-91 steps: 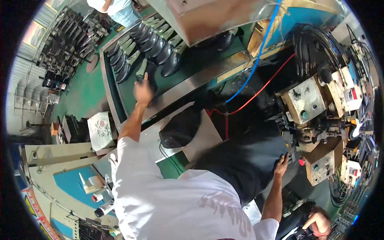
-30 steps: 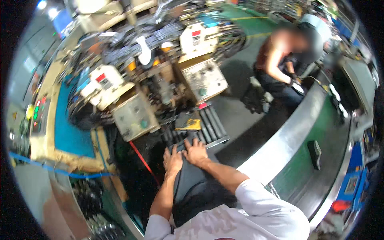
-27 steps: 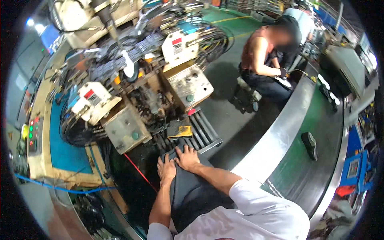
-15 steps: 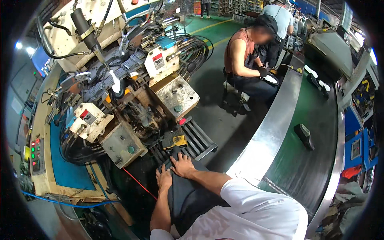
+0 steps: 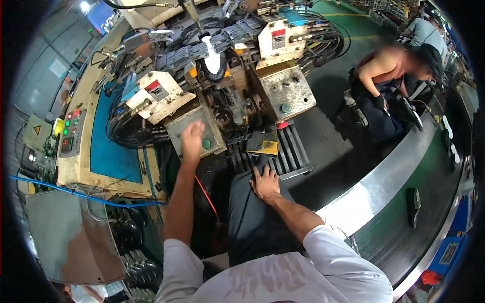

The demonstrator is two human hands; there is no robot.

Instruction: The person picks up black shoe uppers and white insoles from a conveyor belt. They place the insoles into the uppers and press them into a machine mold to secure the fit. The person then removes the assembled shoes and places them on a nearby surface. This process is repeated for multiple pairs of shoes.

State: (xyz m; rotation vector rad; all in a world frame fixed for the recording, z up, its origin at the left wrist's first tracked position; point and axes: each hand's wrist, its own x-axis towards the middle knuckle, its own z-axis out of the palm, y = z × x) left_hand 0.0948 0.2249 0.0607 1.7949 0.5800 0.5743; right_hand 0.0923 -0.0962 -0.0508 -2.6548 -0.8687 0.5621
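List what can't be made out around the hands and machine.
Left hand: contact with the left control box unclear; head view, motion blur.
Right hand: palm hidden by the back of the hand; head view.
Metal rod: upper end cut off by the top edge; head view.

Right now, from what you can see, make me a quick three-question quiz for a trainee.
1. Which hand lies on the dark trouser leg?
a) left
b) right
c) neither

2. True or false: the left hand is gripping the blue hose.

3. What colour is the sole-shaped piece at the centre of the machine?

Key:
1. b, the right hand, with its fingers spread.
2. False; it shows over the left control box, though contact can't be told.
3. White.
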